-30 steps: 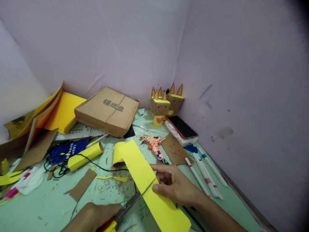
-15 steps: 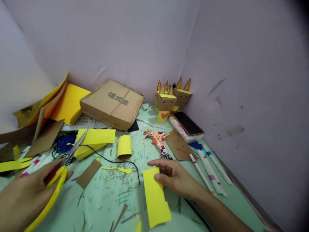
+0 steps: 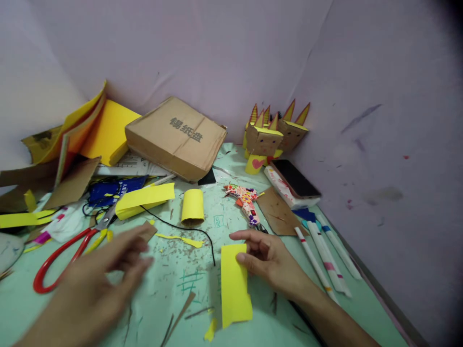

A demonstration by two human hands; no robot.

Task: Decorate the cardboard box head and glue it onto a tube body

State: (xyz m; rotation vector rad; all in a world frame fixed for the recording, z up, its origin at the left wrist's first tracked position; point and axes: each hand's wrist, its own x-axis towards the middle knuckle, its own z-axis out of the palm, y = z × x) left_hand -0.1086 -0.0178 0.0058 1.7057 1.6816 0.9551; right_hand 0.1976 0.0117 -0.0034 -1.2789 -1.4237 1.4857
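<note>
My right hand (image 3: 265, 262) pinches a strip of yellow paper (image 3: 234, 289) by its upper right edge, between thumb and fingers. The strip hangs over the green tabletop and has a small notch on its right side. My left hand (image 3: 97, 284), blurred, is empty with its fingers apart. Just behind it on the table lie scissors (image 3: 72, 258) with red and yellow handles, their blades pointing at a folded piece of yellow paper (image 3: 144, 200). Behind the held strip stands a yellow paper tube (image 3: 192, 206).
A cardboard box (image 3: 177, 137) lies at the back beside yellow sheets (image 3: 112, 127). A patterned glue gun (image 3: 246, 202) lies mid-table. Cardboard figures (image 3: 264, 142) stand in the corner behind a phone (image 3: 295, 178). White markers (image 3: 325, 260) line the right edge; paper scraps (image 3: 188, 240) lie about.
My left hand has let go of the scissors, which now lie on the table, and has moved right, opening. My right hand still holds the yellow strip. The view has shifted slightly.
</note>
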